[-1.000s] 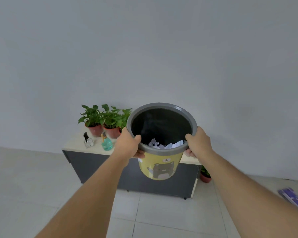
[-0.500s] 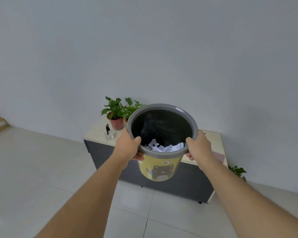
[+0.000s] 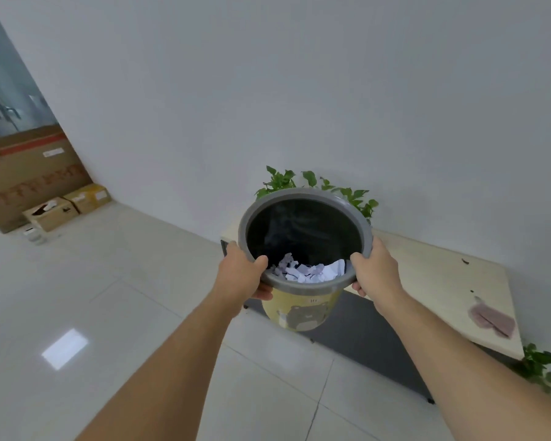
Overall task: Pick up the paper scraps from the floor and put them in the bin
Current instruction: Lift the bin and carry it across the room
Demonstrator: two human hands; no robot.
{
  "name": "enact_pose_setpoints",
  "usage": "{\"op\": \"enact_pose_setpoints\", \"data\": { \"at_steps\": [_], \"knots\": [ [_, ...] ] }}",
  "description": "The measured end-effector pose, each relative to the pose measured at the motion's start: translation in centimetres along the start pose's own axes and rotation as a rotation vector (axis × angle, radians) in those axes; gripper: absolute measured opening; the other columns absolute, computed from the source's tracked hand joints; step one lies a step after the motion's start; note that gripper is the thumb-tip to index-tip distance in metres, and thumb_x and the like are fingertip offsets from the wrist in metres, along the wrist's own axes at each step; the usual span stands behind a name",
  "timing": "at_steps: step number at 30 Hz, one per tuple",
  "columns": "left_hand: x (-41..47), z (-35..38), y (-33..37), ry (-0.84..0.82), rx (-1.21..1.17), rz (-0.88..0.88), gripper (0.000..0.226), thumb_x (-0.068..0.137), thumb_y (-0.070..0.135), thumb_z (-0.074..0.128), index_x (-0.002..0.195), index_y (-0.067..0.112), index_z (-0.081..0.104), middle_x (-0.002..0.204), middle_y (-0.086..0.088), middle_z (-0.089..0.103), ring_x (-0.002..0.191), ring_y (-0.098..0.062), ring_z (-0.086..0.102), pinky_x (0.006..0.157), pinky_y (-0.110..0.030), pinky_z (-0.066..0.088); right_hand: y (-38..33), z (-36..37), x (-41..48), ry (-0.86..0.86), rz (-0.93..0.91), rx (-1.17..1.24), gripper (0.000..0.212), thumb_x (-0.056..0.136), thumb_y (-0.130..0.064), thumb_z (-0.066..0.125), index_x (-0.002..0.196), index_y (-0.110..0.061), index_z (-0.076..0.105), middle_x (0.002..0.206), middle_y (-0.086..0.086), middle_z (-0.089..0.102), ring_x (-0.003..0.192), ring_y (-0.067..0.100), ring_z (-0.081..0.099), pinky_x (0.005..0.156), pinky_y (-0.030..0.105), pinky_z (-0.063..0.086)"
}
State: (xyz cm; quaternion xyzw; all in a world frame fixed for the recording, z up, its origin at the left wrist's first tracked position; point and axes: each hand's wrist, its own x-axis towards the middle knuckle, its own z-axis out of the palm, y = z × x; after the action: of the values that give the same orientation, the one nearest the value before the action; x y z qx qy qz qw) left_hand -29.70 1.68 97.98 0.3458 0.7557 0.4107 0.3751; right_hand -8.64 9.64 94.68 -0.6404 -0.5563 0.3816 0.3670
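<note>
I hold a yellow bin (image 3: 299, 313) with a grey rim and a cartoon bear on its side up in the air at arm's length. My left hand (image 3: 240, 275) grips the rim on the left, thumb hooked inside. My right hand (image 3: 374, 272) grips the rim on the right. White crumpled paper scraps (image 3: 309, 272) lie at the bottom of the black inside. The bin is tilted with its mouth toward me. No scraps show on the floor.
A low dark cabinet with a pale top (image 3: 436, 281) stands against the wall behind the bin, with potted plants (image 3: 315, 186) on it. Another plant (image 3: 536, 367) sits on the floor at its right end. Cardboard boxes (image 3: 29, 186) stand at the far left on the tiled floor.
The view has swung left, so the cabinet and plants have slid to the right and the cardboard boxes have come into sight. Both hands keep the same grip on the bin.
</note>
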Motion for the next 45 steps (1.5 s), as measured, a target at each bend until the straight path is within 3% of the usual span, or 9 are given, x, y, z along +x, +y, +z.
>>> {"op": "enact_pose_setpoints", "data": {
  "at_steps": [2,5,11,18,21,25,34,40,45],
  "knots": [
    [1.2,-1.4,-0.9,0.000,0.017,-0.016,0.030,0.096,0.022,0.062,0.120,0.015,0.046,0.094,-0.015,0.071,0.061,-0.029,0.077,0.061,-0.044,0.066,-0.2,2.0,0.0,-0.013,0.005,-0.005,0.032,0.094,-0.014,0.050,0.123,-0.025,0.044,0.109,0.011,0.060,0.083,0.029,0.066,0.042,0.021,0.047],
    [3.1,-3.3,-2.2,-0.026,0.031,-0.010,0.024,0.095,0.022,0.063,0.115,0.011,0.053,0.087,-0.015,0.073,0.062,-0.029,0.077,0.058,-0.040,0.066,-0.2,4.9,0.1,-0.017,0.023,-0.010,0.032,0.094,-0.015,0.049,0.123,-0.026,0.044,0.107,0.013,0.061,0.075,0.027,0.064,0.039,0.017,0.045],
    [7.8,-5.2,-4.1,-0.135,0.089,0.004,0.024,0.094,0.023,0.065,0.113,0.013,0.052,0.088,-0.014,0.073,0.063,-0.028,0.076,0.064,-0.043,0.066,0.5,9.4,0.4,0.057,0.083,-0.040,0.035,0.095,-0.017,0.049,0.128,-0.025,0.042,0.102,0.010,0.062,0.068,0.024,0.066,0.041,0.020,0.048],
    [12.1,-3.0,-7.3,-0.228,0.109,-0.008,0.024,0.094,0.018,0.064,0.114,0.012,0.051,0.088,-0.016,0.073,0.062,-0.030,0.076,0.061,-0.044,0.065,4.3,11.5,1.0,0.099,0.102,-0.025,0.033,0.095,-0.014,0.046,0.126,-0.025,0.041,0.094,0.003,0.060,0.071,0.021,0.063,0.043,0.021,0.049],
    [13.5,-0.7,-9.2,-0.271,0.125,-0.027,0.024,0.095,0.017,0.063,0.115,0.012,0.052,0.089,-0.015,0.073,0.060,-0.029,0.076,0.058,-0.043,0.065,7.5,11.9,1.5,0.119,0.155,-0.035,0.038,0.096,-0.017,0.048,0.131,-0.027,0.039,0.090,-0.001,0.062,0.072,0.019,0.065,0.050,0.030,0.058],
    [14.9,3.3,-12.9,-0.335,0.167,-0.052,0.022,0.095,0.017,0.062,0.114,0.013,0.051,0.090,-0.015,0.073,0.059,-0.028,0.076,0.059,-0.044,0.065,13.5,12.8,1.8,0.164,0.229,-0.058,0.042,0.094,-0.017,0.048,0.134,-0.027,0.039,0.084,-0.001,0.065,0.072,0.021,0.067,0.066,0.049,0.061],
    [18.8,13.3,-27.5,-0.427,0.225,-0.142,0.020,0.096,0.015,0.062,0.111,0.012,0.049,0.091,-0.015,0.072,0.058,-0.030,0.075,0.056,-0.044,0.065,30.9,17.5,1.6,0.211,0.343,-0.087,0.051,0.091,-0.011,0.045,0.138,-0.027,0.034,0.077,0.001,0.066,0.060,0.023,0.065,0.059,0.049,0.059],
    [22.4,21.1,-40.6,-0.458,0.281,-0.174,0.019,0.095,0.016,0.061,0.110,0.012,0.049,0.092,-0.015,0.072,0.057,-0.032,0.075,0.059,-0.046,0.065,44.7,22.5,1.6,0.222,0.393,-0.044,0.037,0.093,-0.012,0.046,0.119,-0.038,0.040,0.079,-0.005,0.066,0.061,0.018,0.064,0.059,0.047,0.060],
    [26.0,27.9,-51.3,-0.481,0.301,-0.164,0.021,0.094,0.016,0.062,0.110,0.010,0.049,0.095,-0.019,0.071,0.057,-0.035,0.075,0.058,-0.049,0.064,56.7,26.5,2.6,0.244,0.416,-0.053,0.034,0.092,-0.009,0.044,0.118,-0.030,0.042,0.076,0.002,0.066,0.054,0.018,0.061,0.051,0.041,0.058]
  ]
}}
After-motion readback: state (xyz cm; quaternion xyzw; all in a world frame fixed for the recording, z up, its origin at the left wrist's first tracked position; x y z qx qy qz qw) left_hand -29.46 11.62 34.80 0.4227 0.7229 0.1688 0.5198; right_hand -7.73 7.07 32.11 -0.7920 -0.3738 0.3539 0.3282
